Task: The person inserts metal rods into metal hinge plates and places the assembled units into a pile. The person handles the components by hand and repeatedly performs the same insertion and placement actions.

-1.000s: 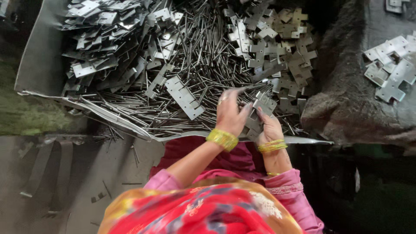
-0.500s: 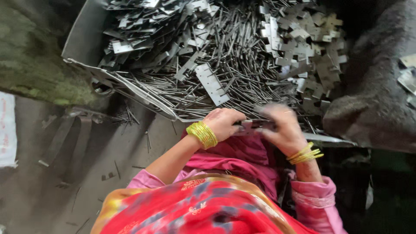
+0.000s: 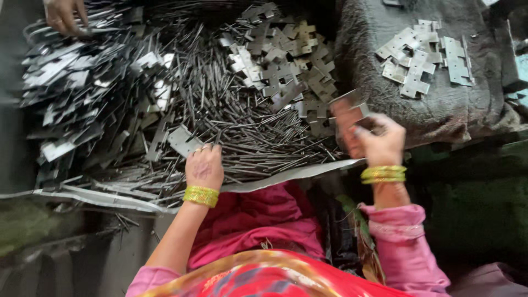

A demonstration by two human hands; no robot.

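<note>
Reaching left hand [image 3: 204,165] open on pins [image 3: 236,126]; right hand [image 3: 377,142] clamped on one hinge [image 3: 352,107] — blurred

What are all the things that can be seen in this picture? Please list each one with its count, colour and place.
metal pins: too many to count, grey, heaped in the middle of the tray
hinge plates: many, grey, piled at the tray's far right part
flat metal strips: many, silver, stacked at the tray's left part
tray: one, grey sheet metal, in front of the person
cloth: one, dark grey, right of the tray
finished hinges: about ten, silver, on the cloth
another person's hand: one, top left corner, on the strips
bangles: two sets, yellow-green, on both wrists
left hand: resting on the pins
right hand: raised, holding a blurred hinge
</note>
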